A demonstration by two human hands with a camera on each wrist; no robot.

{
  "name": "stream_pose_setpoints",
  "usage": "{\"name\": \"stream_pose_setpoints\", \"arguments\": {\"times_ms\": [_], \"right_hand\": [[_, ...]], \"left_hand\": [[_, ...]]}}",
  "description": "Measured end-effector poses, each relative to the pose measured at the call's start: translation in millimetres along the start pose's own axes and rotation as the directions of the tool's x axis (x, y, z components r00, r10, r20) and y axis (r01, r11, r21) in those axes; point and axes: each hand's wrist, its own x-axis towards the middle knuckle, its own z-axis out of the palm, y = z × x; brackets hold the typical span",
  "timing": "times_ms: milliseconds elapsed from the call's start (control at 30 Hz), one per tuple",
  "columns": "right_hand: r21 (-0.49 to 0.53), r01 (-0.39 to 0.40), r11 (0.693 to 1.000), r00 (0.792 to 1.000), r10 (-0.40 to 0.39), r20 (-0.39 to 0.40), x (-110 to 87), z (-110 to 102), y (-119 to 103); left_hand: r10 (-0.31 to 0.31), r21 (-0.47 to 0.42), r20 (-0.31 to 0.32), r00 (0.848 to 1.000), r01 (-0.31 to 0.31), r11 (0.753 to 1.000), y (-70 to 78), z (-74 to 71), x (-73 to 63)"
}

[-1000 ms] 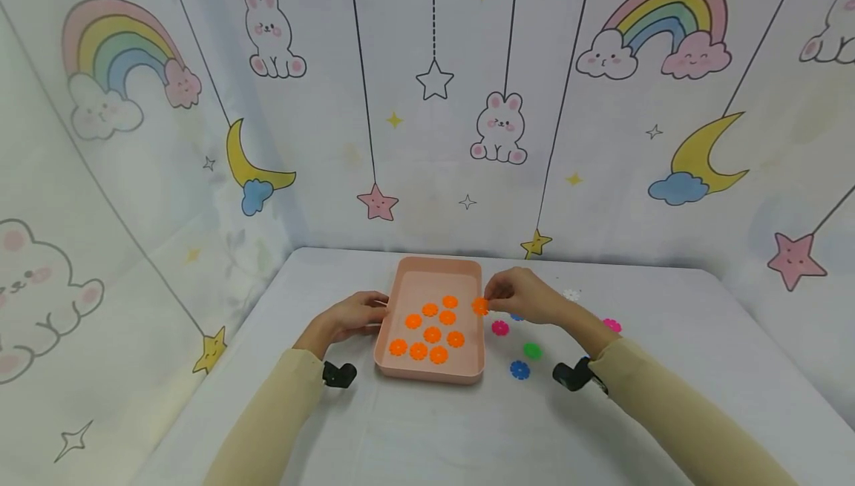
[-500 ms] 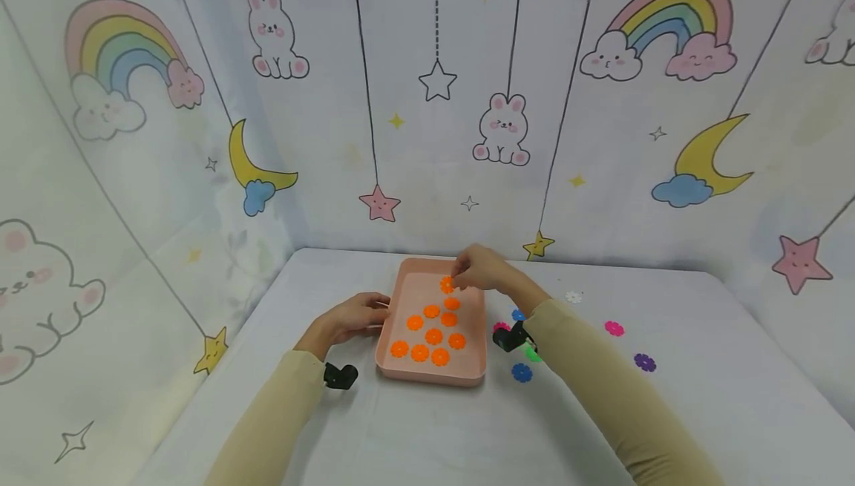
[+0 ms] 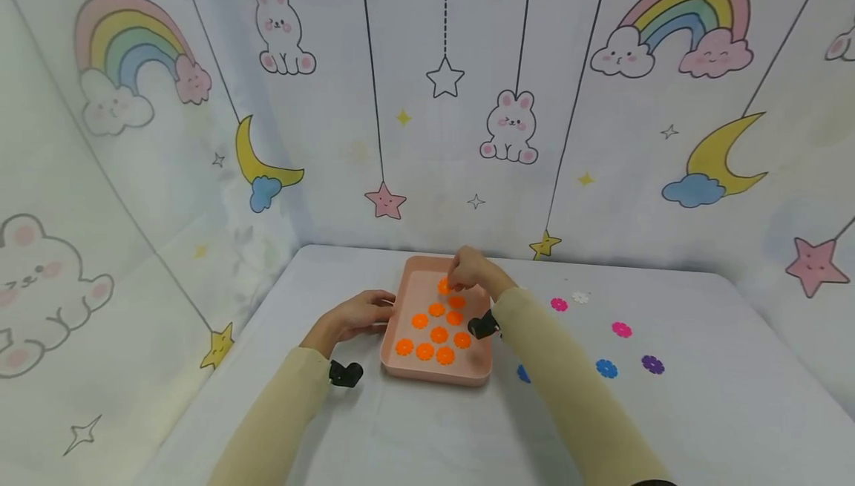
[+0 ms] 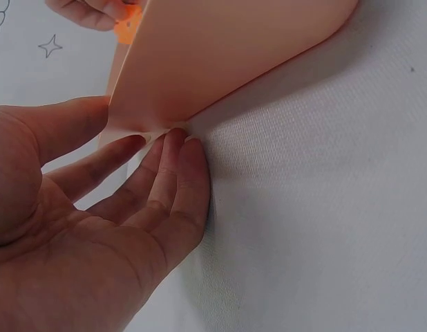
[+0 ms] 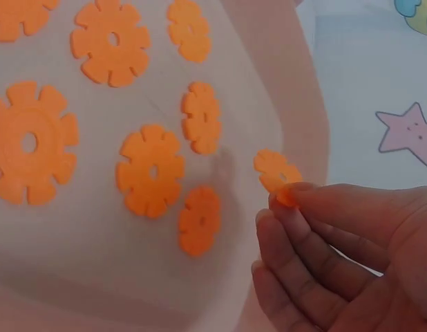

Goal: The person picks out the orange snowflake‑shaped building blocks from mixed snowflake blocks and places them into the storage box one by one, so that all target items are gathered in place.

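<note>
A pink tray (image 3: 434,373) on the table holds several flat orange flower-shaped discs (image 3: 439,335) with notched edges and a centre hole. My left hand (image 3: 361,313) grips the tray's left edge. In the left wrist view, its thumb (image 4: 79,124) lies at the rim while the other fingers are bent against the outer wall. Over the far part of the tray, my right hand (image 3: 473,269) pinches one more orange disc (image 5: 274,171) between thumb and forefinger, tilted and apart from the tray floor in the right wrist view.
Loose discs lie right of the tray: pink ones (image 3: 622,330), blue ones (image 3: 606,368), a purple one (image 3: 653,364) and a white one (image 3: 580,297). My right forearm hides some of the table. A patterned cloth backdrop (image 3: 427,145) rises behind the table.
My right hand has carried an orange disc leftward from the tray's right edge to above its far part. The left hand keeps its place on the tray.
</note>
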Motion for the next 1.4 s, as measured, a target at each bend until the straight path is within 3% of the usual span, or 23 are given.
{"name": "stream_pose_setpoints", "arguments": {"times_ms": [267, 433, 767, 967, 1133, 1233, 1400], "right_hand": [[-0.053, -0.107, 0.993, 0.994, 0.105, -0.033, 6.0, 15, 0], [-0.012, -0.187, 0.982, 0.981, 0.186, -0.06, 11.5, 22, 5], [-0.014, -0.189, 0.982, 0.979, 0.187, -0.085, 7.4, 21, 8], [-0.086, -0.069, 0.994, 0.996, 0.064, -0.058, -4.6, -1, 0], [-0.15, 0.029, 0.988, 0.996, -0.041, -0.082, -24.5, -24, -2], [-0.169, 0.069, 0.983, 0.991, -0.087, -0.102, -42.6, -38, 5], [-0.21, 0.137, 0.968, 0.977, -0.167, -0.131, -83.2, -59, 19]], "left_hand": [[0.003, -0.011, 0.011, 1.0, -0.002, 1.0, -2.0, 1.2, 0.0], [0.002, -0.001, 0.009, 1.0, -0.002, 1.0, -2.3, 1.4, -0.9], [0.007, 0.018, 0.011, 1.0, -0.008, 1.0, -2.8, 1.6, 3.3], [0.006, 0.026, 0.012, 1.0, -0.006, 1.0, -1.5, -2.7, 6.7], [0.007, 0.032, 0.006, 1.0, -0.007, 0.999, -0.5, -6.2, 8.5], [0.01, 0.023, 0.016, 1.0, -0.01, 1.0, -0.5, -6.3, 9.3], [0.032, 0.081, 0.034, 0.999, -0.035, 0.996, -0.5, -9.7, 4.8]]}}
